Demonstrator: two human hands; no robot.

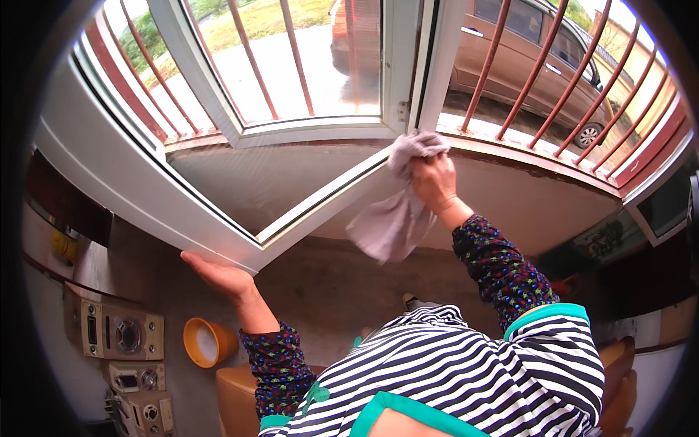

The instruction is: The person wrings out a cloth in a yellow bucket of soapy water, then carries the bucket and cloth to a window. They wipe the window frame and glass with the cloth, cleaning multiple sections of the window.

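My right hand [435, 182] is closed round a greyish-pink cleaning cloth [393, 226]. A bunched part of the cloth presses on the white frame near the hinge side, and its loose end hangs below. The white-framed window sash [306, 218] is swung inward, toward me. Under its lower corner is my left hand [218, 275], palm against the frame and fingers stretched out along the underside. Part of that hand is hidden behind the frame.
Red-brown window bars [502, 80] stand beyond the opening, with a parked car [539, 58] outside. Below me at left are an orange bucket [200, 342] and several stereo units [124, 331]. A brown leather-like seat [237, 397] is close beneath me.
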